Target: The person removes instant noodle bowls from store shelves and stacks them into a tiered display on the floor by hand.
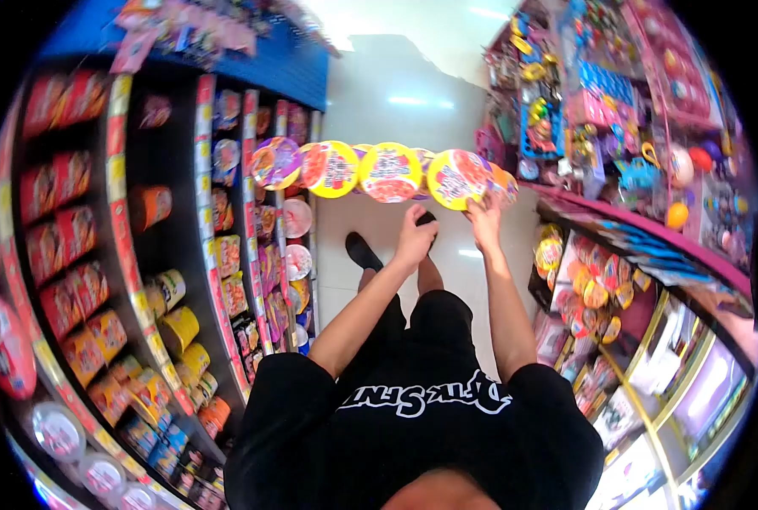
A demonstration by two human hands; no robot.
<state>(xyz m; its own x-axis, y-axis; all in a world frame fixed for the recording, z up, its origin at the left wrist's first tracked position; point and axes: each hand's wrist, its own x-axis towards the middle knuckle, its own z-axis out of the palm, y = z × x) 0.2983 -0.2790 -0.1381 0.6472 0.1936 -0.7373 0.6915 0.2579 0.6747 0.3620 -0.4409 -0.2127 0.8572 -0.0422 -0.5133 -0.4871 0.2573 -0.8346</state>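
Note:
In front of me stretches a row of round tubs with bright printed lids, which look like instant noodle bowls. A yellow-rimmed tub (pixel 460 179) has the fingers of my right hand (pixel 483 223) closed on its near edge. My left hand (pixel 415 236) is curled just below the middle tub (pixel 390 172); what its fingers hold, if anything, is not clear. Further left are another yellow-rimmed tub (pixel 329 169) and a purple-and-orange tub (pixel 276 162). More tubs show partly behind this row. What supports the row is hidden.
Shelves of packaged food (pixel 73 229) line the left side, with price strips along their edges. A pink-edged rack (pixel 702 229) of toys and small goods stands on the right, above hanging packets (pixel 596 280). Between them runs a pale shiny floor (pixel 396 85).

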